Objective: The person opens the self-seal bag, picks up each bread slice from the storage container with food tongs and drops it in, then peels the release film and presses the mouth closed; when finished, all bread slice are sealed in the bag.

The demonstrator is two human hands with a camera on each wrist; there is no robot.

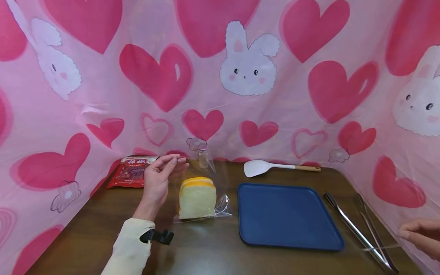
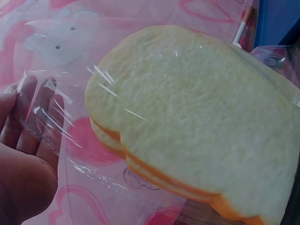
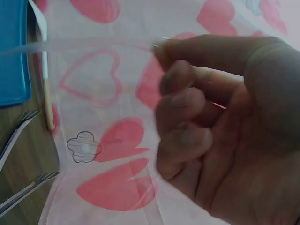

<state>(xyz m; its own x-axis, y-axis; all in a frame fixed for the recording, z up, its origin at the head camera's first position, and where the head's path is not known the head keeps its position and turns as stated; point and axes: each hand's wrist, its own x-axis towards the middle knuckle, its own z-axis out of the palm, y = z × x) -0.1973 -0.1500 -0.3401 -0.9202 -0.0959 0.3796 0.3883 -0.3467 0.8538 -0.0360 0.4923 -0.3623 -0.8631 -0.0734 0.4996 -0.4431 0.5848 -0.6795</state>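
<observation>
Slices of bread (image 1: 197, 200) with orange crusts stand upright inside a clear plastic bag (image 1: 224, 207) on the table. My left hand (image 1: 157, 181) pinches the bag's upper edge between thumb and fingers, left of the bread. In the left wrist view, the clear film (image 2: 65, 124) stretches from that hand (image 2: 28, 159) over the bread (image 2: 187, 108). Far to the right, my right hand (image 1: 424, 235) pinches a thin clear strip (image 1: 381, 248) between thumb and index finger. The right wrist view shows the strip (image 3: 93, 45) reaching leftward from the fingertips; its other end is out of that view.
A blue tray (image 1: 288, 217) lies right of the bread, with a white spatula (image 1: 261, 167) behind it. Metal tongs (image 1: 357, 229) lie between tray and right hand. A red packet (image 1: 128, 173) and a small glass bottle (image 1: 203, 157) stand at the back. Pink heart-patterned cloth (image 1: 213, 88) surrounds the table.
</observation>
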